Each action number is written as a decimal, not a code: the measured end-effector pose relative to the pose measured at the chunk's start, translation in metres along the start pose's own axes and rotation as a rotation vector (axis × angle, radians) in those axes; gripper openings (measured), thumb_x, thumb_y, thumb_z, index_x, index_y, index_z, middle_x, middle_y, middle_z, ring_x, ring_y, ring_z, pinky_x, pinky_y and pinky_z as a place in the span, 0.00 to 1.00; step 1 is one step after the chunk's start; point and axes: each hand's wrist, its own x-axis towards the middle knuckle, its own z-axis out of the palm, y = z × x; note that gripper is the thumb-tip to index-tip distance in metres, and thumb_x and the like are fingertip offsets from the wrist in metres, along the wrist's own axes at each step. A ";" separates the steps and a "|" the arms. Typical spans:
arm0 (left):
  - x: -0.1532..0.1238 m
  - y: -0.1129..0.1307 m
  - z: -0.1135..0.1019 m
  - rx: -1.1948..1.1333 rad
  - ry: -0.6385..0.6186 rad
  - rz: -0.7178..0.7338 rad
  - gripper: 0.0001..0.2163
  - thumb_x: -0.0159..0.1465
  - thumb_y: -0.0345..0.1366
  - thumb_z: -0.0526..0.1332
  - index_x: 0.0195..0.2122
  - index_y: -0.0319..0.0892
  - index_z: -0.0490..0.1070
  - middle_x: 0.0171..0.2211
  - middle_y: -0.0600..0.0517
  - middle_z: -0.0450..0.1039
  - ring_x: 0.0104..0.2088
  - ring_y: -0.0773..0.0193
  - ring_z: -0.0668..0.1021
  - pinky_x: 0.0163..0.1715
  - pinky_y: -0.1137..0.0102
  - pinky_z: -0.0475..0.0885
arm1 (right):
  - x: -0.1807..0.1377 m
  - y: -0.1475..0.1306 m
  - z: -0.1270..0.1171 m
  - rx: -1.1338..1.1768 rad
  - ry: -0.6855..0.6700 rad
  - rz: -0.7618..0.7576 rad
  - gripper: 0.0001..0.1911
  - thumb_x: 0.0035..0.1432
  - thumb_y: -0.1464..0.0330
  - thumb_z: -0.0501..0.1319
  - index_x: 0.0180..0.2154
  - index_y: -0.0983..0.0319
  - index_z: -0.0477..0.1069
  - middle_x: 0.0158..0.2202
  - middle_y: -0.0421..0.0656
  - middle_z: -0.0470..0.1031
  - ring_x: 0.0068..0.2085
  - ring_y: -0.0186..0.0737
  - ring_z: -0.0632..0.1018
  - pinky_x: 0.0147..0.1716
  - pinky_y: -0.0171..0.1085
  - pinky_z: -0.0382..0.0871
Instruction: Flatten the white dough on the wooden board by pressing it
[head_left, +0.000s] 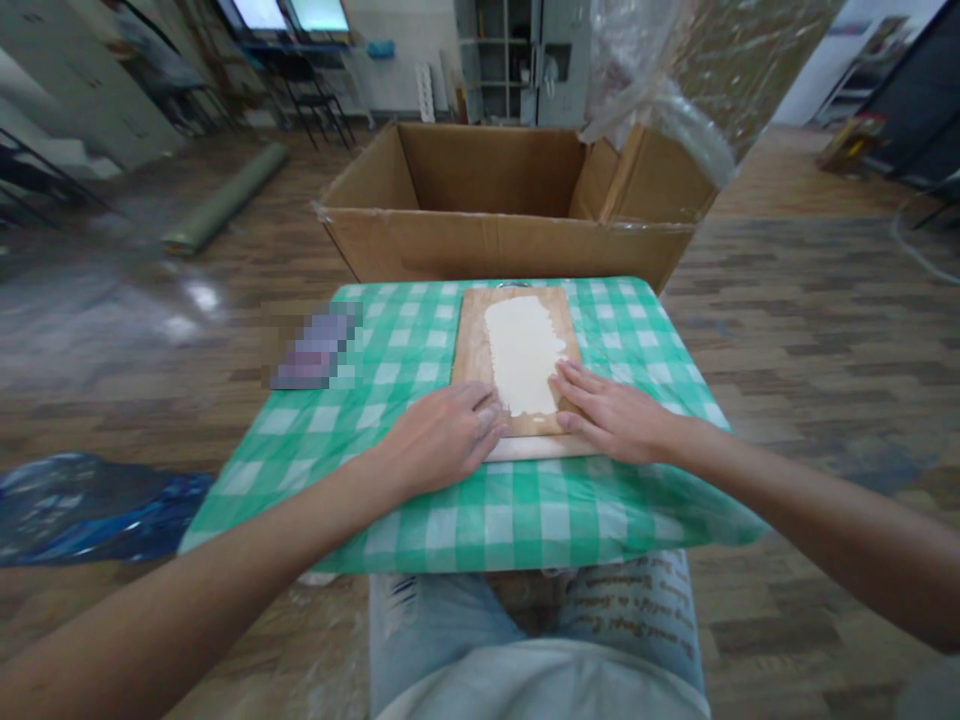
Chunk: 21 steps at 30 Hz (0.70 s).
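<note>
A thin, flat cream-white sheet, like rolled-out dough point(523, 350), with ragged edges lies on a wooden board point(471, 340). My left hand point(446, 432) rests at the lower left of the board, fingers slightly bent and their tips by the sheet's left edge. On the other side, my right hand point(611, 412) lies flat with its fingers apart, the fingertips touching the sheet's right edge. Neither hand grips anything that I can see. Along the board's near side runs a pale strip point(547, 448), partly hidden by my hands; its kind is unclear.
A green checkered cloth point(405, 350) covers the small table. A blurred-out flat object point(315, 345) lies at its left edge. Behind stands a large open cardboard box point(495, 245) with plastic wrap. A green roll point(225, 200) and blue plastic point(105, 510) lie on the floor.
</note>
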 end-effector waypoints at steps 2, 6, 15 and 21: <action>-0.001 -0.003 0.002 -0.023 0.013 -0.036 0.17 0.78 0.40 0.51 0.53 0.40 0.78 0.52 0.42 0.79 0.52 0.52 0.82 0.52 0.57 0.79 | -0.001 -0.006 0.001 -0.010 -0.008 -0.003 0.33 0.78 0.53 0.47 0.71 0.68 0.63 0.74 0.57 0.61 0.77 0.58 0.58 0.74 0.56 0.57; -0.003 -0.008 0.007 -0.055 0.040 -0.072 0.16 0.78 0.41 0.52 0.54 0.40 0.77 0.54 0.42 0.79 0.56 0.51 0.81 0.56 0.57 0.78 | 0.004 -0.023 -0.002 0.005 -0.030 -0.011 0.32 0.79 0.53 0.46 0.69 0.68 0.66 0.73 0.58 0.64 0.76 0.57 0.60 0.73 0.56 0.59; -0.006 -0.015 0.007 -0.052 0.039 -0.070 0.16 0.77 0.39 0.52 0.54 0.40 0.77 0.54 0.42 0.79 0.57 0.52 0.81 0.58 0.58 0.76 | 0.009 -0.035 0.001 -0.039 0.000 0.009 0.33 0.78 0.53 0.47 0.67 0.70 0.68 0.72 0.61 0.64 0.75 0.58 0.63 0.72 0.55 0.62; 0.015 -0.028 0.003 -0.019 0.025 -0.130 0.17 0.78 0.40 0.51 0.45 0.42 0.79 0.46 0.44 0.80 0.49 0.52 0.82 0.51 0.58 0.78 | 0.029 -0.020 -0.005 -0.059 0.063 0.075 0.29 0.78 0.56 0.47 0.61 0.69 0.74 0.65 0.59 0.75 0.68 0.57 0.74 0.68 0.55 0.68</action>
